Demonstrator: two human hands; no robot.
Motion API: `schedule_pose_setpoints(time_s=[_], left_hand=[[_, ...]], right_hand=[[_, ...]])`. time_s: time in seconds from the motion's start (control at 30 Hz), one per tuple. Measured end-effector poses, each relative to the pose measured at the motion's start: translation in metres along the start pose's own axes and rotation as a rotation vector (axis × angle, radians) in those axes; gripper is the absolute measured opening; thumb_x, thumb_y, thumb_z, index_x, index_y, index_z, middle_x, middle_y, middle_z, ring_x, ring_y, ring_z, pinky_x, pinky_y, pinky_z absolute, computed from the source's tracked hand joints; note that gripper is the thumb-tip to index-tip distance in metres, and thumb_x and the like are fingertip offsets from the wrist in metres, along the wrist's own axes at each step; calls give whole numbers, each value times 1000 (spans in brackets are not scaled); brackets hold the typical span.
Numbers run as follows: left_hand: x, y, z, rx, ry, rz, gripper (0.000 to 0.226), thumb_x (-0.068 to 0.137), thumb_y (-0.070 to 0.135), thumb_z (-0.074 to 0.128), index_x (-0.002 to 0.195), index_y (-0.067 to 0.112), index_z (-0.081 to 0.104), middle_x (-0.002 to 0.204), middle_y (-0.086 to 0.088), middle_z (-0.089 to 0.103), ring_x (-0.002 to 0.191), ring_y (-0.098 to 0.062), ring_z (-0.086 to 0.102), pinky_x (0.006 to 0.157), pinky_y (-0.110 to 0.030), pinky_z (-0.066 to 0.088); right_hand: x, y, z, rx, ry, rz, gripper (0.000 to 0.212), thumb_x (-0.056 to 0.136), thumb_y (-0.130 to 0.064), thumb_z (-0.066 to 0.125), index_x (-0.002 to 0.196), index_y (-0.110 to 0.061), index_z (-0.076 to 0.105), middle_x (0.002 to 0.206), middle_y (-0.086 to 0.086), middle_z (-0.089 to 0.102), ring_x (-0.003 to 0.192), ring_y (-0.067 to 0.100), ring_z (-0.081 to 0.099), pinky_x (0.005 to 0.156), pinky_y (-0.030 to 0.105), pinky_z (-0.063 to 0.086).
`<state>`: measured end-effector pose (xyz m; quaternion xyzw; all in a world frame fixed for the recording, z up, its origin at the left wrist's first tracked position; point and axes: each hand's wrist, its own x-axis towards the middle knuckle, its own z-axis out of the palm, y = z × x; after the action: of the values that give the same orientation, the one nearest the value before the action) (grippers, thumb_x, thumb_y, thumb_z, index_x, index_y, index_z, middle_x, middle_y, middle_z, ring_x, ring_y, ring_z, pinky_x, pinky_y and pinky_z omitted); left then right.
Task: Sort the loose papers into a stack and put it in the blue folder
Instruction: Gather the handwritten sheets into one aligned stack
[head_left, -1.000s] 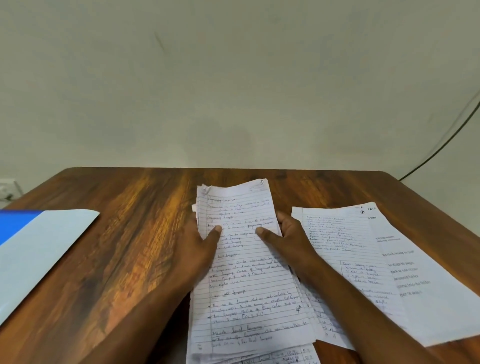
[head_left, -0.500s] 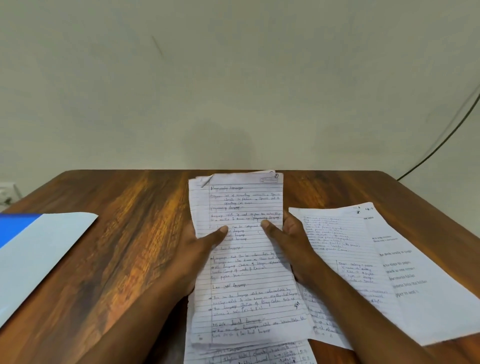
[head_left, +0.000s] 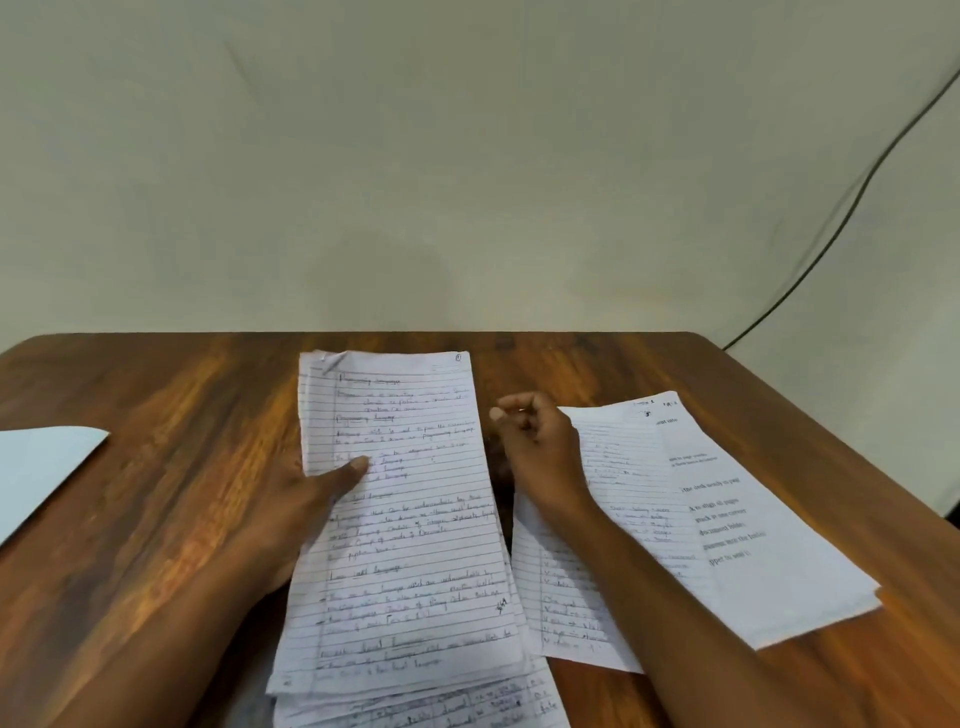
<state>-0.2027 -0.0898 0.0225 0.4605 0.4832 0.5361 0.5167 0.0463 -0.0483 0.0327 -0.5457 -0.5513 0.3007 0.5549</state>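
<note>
our left hand (head_left: 306, 499) grips the stack (head_left: 405, 519) at its left edge, thumb pressed on the top sheet. the stack lies mid-worktop (head_left: 182, 415), long axis running away from us. our right hand (head_left: 535, 447) hovers just off the stack's right edge, fingers loosely curled, holding nothing. the loose sheets (head_left: 701, 519) lie directly to its right, partly under that wrist, long axis angled toward the near right corner. so the right hand is far nearer them, and we judge it takes them next. only a pale corner of the folder (head_left: 47, 467) shows at far left, well apart.
</note>
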Motion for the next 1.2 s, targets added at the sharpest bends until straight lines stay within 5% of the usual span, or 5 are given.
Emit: schedule_pose_setpoints(time_s=[0.2,0.4,0.63,0.93,1.2], left_hand=[[-2,1,1,-29,-37,8,32,98,7,66,130,11,65,116,-13,78,104,-34,77,94,-55,59],[0,0,-1,-28,-37,12,35,97,7,67,131,12,64,119,-14,77,107,-36,76,98,-60,56],[1,-3,-3,-20,-40,7,34,95,9,70,129,10,66,118,-15,77,107,-37,76,100,-61,55],[-2,1,-2,-4,-41,-5,29,97,9,69,125,14,68,115,-10,79,104,-31,77,95,-53,59],[0,-1,-4,4,-46,-7,30,96,11,70,126,14,68,115,-11,79,105,-33,77,99,-57,56]], right_hand=[[22,7,-56,-756,278,33,39,89,-34,80,121,-22,62,125,4,64,111,27,64,81,35,50],[38,7,-107,-1000,198,439,111,70,-74,81,151,-12,40,158,20,43,144,42,42,113,56,37],[46,17,-126,-752,68,444,82,62,-50,98,123,-7,65,125,14,71,102,30,68,82,38,52],[41,-11,-124,-345,-312,360,32,79,-5,89,108,-12,77,91,1,82,81,23,80,72,35,63],[35,-20,-103,-86,-78,88,8,95,-15,75,98,-22,77,97,-2,81,89,20,79,79,39,63]])
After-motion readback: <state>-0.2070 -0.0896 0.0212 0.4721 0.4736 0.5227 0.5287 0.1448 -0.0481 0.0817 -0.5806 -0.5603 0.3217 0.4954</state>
